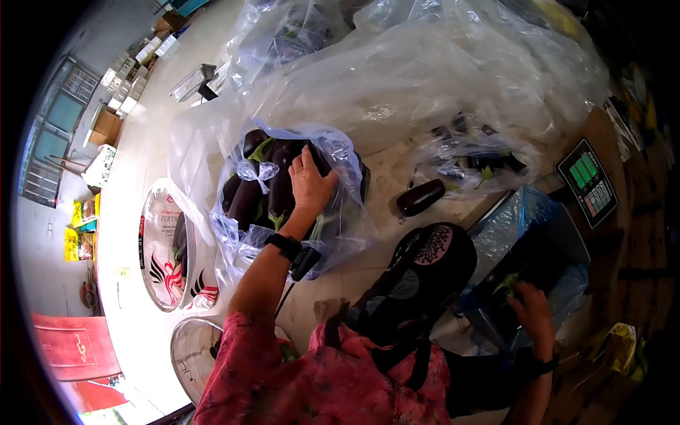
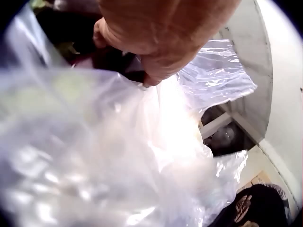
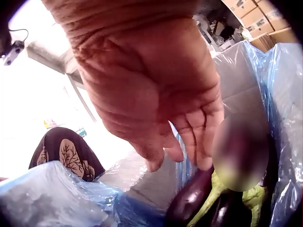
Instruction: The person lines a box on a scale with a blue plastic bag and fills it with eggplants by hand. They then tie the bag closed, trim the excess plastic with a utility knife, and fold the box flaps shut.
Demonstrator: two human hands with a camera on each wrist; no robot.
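My left hand (image 1: 310, 185) reaches into a clear plastic bag (image 1: 341, 145) of dark purple eggplants (image 1: 246, 202). Its fingers and thumb curl over one dark eggplant (image 2: 110, 59) near the bag's top. The bag film (image 2: 113, 137) fills much of the left wrist view. Over on the right, my right hand (image 1: 533, 312) is inside a box lined with a blue plastic bag (image 1: 520, 205). Fingers relaxed and slightly bent, the right hand (image 3: 161, 90) has its fingertips close to an eggplant (image 3: 191, 196) with a green stem (image 3: 215, 191). Nothing shows in its palm.
One eggplant (image 1: 421, 197) lies loose on the floor beside another clear bag (image 1: 453, 152) of eggplants. A digital scale display (image 1: 588, 183) stands at the right. My knee (image 1: 439, 248) rises between the bag and the box. A fertilizer sack (image 1: 163, 244) lies at the left.
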